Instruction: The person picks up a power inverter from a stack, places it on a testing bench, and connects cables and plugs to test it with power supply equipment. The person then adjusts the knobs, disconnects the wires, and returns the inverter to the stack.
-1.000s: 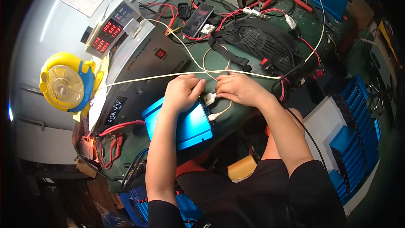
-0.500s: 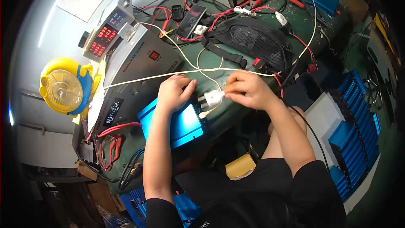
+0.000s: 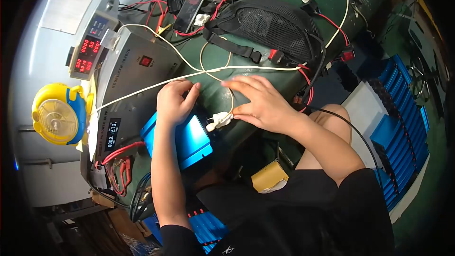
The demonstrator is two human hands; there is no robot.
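Note:
My left hand (image 3: 175, 100) rests on the upper end of a blue metal box (image 3: 192, 140), its fingers curled; what lies under them is hidden. To the right, my right hand (image 3: 258, 102) has its thumb and fingers apart and nothing between them. Just left of its thumb, a white plug (image 3: 221, 120) lies on the green bench, beside the box's right edge. A thin cream cord (image 3: 231, 96) runs from the plug up past my right fingertips. Red leads (image 3: 124, 150) enter the box's left side.
A grey power supply (image 3: 137, 73) with a red-digit meter (image 3: 88, 52) stands left, beside a yellow fan (image 3: 59, 116). Behind are a phone (image 3: 189, 12) and a black mesh bag (image 3: 270, 31). White cords (image 3: 265, 68) cross the bench; blue panels (image 3: 403, 132) stand right.
The white plug has left my right hand's grip and lies lower on the bench. My right fingers have spread. The meter's readings have dropped to near zero, and the view has shifted.

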